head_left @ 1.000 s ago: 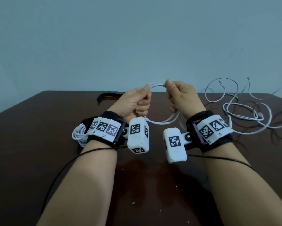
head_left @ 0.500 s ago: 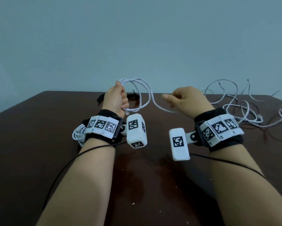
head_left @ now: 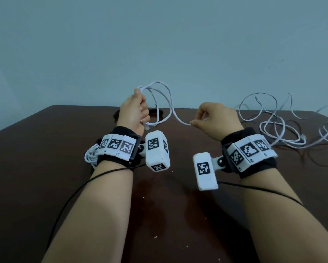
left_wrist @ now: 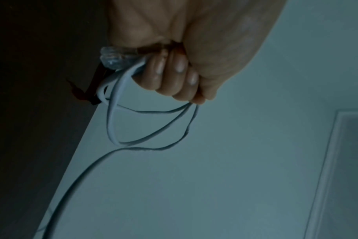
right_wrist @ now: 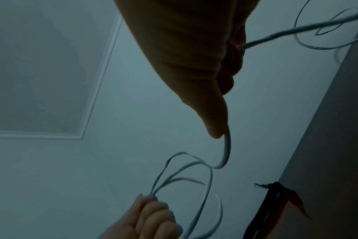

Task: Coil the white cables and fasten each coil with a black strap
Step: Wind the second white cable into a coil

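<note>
My left hand (head_left: 135, 111) is raised above the brown table (head_left: 36, 168) and grips a few loops of a white cable (head_left: 162, 95), fist closed round them (left_wrist: 174, 76); a clear plug (left_wrist: 112, 59) sticks out under the fist. The cable runs right to my right hand (head_left: 214, 118), whose thumb and curled fingers pinch it (right_wrist: 225, 129). From there it trails to a loose tangle of white cable (head_left: 273, 126) on the table. A black strap (head_left: 157, 112) lies behind my left hand, partly hidden. A finished white coil (head_left: 91, 158) lies under my left wrist.
The wall stands close behind the table's far edge. Black sensor wires (head_left: 79, 190) hang from both wrists across the near table. The loose cable spreads over the far right corner.
My hands, close together a second ago, have moved apart. The left hand rose with the loops; the right hand slid rightward along the cable, drawing a length between them.
</note>
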{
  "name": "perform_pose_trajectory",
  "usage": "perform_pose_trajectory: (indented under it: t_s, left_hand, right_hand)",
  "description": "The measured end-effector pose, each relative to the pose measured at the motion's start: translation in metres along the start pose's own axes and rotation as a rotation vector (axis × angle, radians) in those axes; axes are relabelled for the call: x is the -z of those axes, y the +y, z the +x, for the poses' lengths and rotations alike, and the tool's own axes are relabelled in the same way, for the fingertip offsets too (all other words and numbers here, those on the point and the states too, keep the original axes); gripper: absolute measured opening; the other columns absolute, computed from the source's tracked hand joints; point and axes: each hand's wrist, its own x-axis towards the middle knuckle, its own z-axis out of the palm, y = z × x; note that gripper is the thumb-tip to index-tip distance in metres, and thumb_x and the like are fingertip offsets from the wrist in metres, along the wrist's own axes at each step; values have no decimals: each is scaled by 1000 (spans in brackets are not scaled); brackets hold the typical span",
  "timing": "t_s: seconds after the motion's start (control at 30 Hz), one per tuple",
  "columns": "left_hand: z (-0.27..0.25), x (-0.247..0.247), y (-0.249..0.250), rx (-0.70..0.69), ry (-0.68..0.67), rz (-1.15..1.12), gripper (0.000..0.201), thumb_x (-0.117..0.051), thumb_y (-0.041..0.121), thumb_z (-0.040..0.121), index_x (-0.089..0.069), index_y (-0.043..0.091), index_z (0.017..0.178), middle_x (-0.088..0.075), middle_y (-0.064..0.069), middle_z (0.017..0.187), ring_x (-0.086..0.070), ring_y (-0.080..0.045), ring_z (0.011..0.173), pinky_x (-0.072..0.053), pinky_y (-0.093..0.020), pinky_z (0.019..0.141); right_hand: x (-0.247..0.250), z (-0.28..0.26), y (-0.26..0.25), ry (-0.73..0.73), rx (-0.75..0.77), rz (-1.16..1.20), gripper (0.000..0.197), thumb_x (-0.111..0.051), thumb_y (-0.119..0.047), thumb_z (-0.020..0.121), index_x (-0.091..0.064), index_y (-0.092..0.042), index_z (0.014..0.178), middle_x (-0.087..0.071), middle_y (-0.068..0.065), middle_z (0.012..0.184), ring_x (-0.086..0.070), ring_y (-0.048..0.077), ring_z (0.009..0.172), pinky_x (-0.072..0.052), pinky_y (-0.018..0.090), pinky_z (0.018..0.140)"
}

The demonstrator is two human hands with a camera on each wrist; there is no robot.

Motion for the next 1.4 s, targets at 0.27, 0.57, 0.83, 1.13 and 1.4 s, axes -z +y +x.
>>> perform_pose_trajectory:
  t_s: [0.27,0.57,0.83,1.13,1.4]
  left_hand:
    - [-10,-16,-12,-66,-227,292,29,-37,24,102,-46,14,77,-43,5,55,-30,-5,40,-24,-17,43]
    - [-18,-30,-20,-33,-326,375,27,-37,18,102,-50,13,80,-61,-3,70,-59,-16,64,-49,-25,62]
    - [-23,-31,-22,67,-453,435,30,-35,28,103,-47,13,79,-46,3,42,-29,-6,29,-20,-13,34]
    - [-22,-27,-17,206,-535,153,54,-26,50,97,-49,8,73,-32,5,32,-16,-3,23,-9,-13,36]
    - [-25,-20,-16,250,-580,58,35,-42,37,93,-46,9,73,-30,7,33,-18,-2,25,-6,-16,39]
  right_hand:
    - [-7,-2,-15,-210,117,228,19,-67,-28,83,-51,-25,73,-53,-13,73,-54,11,76,-44,28,74]
    - [-6,-2,-17,-235,198,638,28,-49,5,86,-41,-22,85,-53,9,81,-50,15,67,-41,22,66]
    - [-8,4,-11,80,205,628,26,-69,-11,81,-45,-17,85,-50,-6,77,-49,10,69,-41,18,67]
    - [-16,8,3,93,21,556,59,-65,-38,85,-43,-13,134,-49,4,132,-46,16,123,-37,28,102]
    - [-18,9,6,-10,93,655,13,-58,-33,91,-61,-21,90,-63,-1,76,-59,7,72,-45,26,74]
